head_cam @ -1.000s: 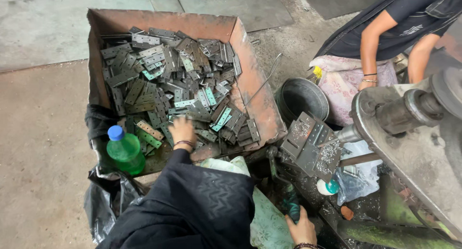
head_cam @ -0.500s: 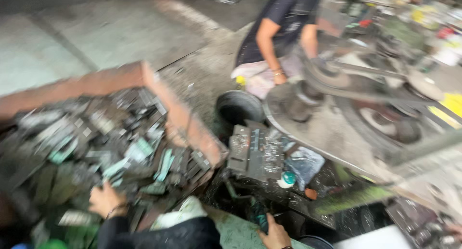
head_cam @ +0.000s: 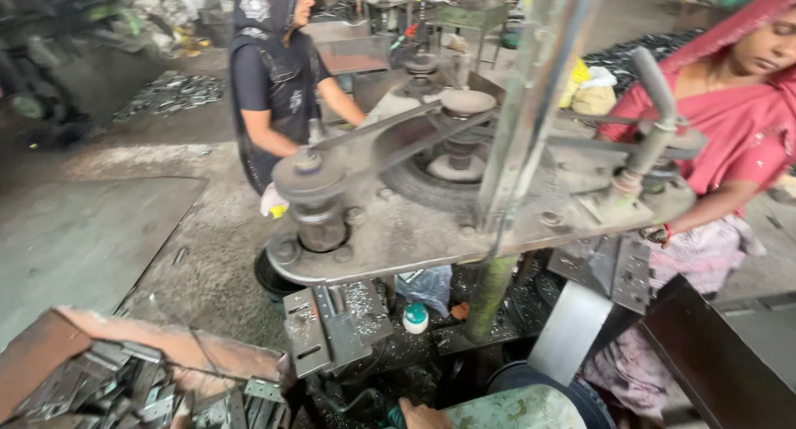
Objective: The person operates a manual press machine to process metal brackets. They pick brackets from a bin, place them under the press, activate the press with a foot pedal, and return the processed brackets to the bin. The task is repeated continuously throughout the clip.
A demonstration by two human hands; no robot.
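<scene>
I am resting my right hand (head_cam: 421, 415) by the press block (head_cam: 332, 325), its grip hidden, between loads; next I am needing another plate from the crate (head_cam: 166, 371).

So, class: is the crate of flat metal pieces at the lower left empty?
No: the rusty crate holds a heap of grey flat metal pieces.

Right hand (head_cam: 424, 416) half cut off below.
</scene>
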